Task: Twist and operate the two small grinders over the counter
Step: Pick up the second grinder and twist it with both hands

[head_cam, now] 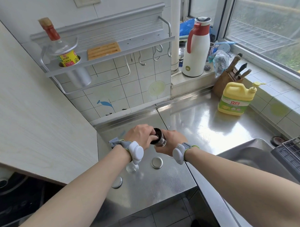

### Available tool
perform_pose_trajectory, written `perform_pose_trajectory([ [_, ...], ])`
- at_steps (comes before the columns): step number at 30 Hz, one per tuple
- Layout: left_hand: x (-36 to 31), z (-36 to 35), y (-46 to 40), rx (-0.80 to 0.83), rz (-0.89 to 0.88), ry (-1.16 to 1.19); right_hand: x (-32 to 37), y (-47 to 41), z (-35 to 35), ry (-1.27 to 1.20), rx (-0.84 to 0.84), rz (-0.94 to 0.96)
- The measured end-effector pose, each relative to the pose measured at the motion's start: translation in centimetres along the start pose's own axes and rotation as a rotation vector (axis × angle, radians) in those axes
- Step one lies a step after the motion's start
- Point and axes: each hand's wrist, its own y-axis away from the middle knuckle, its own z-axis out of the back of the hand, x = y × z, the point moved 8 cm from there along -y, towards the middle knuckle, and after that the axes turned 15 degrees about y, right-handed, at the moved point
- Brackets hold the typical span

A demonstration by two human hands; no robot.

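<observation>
Gripping one grinder (157, 137) (tilted), left hand (139, 135) fingers wrap its top; right hand (171, 142) fingers clasp its base.

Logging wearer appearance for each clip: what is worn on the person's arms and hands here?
Both forearms are bare, with no sleeves in view, and the left hand and right hand wear no gloves. Each wrist carries a grey fabric strap with yellow-green edging that holds a rounded white-grey plastic pod, on the left wrist and the right wrist.
</observation>
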Motion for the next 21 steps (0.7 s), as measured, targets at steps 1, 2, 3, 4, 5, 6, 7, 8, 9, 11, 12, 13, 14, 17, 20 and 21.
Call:
perform_pose_trajectory([
  [1, 0.14, 0.03, -0.15, -0.007, 0.015, -0.017, 0.11, 0.01, -0.01, 0.014, 0.0, 0.002],
  [2, 0.18, 0.05, -0.26, -0.01, 0.022, -0.026, 0.18, 0.03, 0.0, 0.025, -0.003, 0.004],
  [3, 0.18, 0.11, -0.27, -0.011, 0.017, -0.024, 0.27, 0.05, 0.04, 0.028, -0.009, 0.006],
  [4, 0.08, 0.12, -0.26, -0.005, -0.001, -0.011, 0.22, 0.05, 0.06, 0.02, -0.016, 0.007],
  [5, -0.08, 0.05, -0.2, 0.004, -0.032, 0.012, 0.1, 0.07, 0.11, 0.008, -0.025, 0.007],
  [6, -0.28, 0.06, -0.06, 0.017, -0.064, 0.037, -0.03, 0.0, 0.08, -0.004, -0.033, 0.006],
  [7, -0.39, 0.01, 0.11, 0.03, -0.091, 0.059, -0.14, -0.03, 0.07, -0.013, -0.038, 0.007],
  [8, -0.44, -0.03, 0.25, 0.042, -0.107, 0.075, -0.2, -0.07, 0.06, -0.018, -0.039, 0.009],
  [9, -0.44, -0.05, 0.34, 0.044, -0.116, 0.083, -0.24, -0.1, 0.07, -0.019, -0.038, 0.009],
  [11, -0.32, 0.0, 0.36, 0.029, -0.096, 0.066, -0.24, -0.13, 0.14, -0.01, -0.037, 0.005],
  [12, -0.27, 0.04, 0.33, 0.026, -0.071, 0.047, -0.23, -0.16, 0.1, -0.004, -0.033, 0.004],
  [13, -0.18, 0.04, 0.22, 0.029, -0.042, 0.023, -0.16, -0.17, 0.07, -0.001, -0.029, 0.005],
  [14, -0.09, 0.06, 0.09, 0.035, -0.01, -0.005, -0.06, -0.2, 0.0, 0.001, -0.023, 0.009],
  [17, 0.1, 0.13, -0.31, 0.052, 0.062, -0.071, 0.19, -0.35, -0.1, 0.025, -0.004, 0.017],
  [20, 0.12, 0.17, -0.41, 0.065, 0.055, -0.064, 0.18, -0.47, -0.12, 0.023, -0.004, 0.016],
  [21, 0.09, 0.13, -0.32, 0.067, 0.029, -0.04, 0.11, -0.45, -0.15, 0.014, -0.014, 0.019],
])
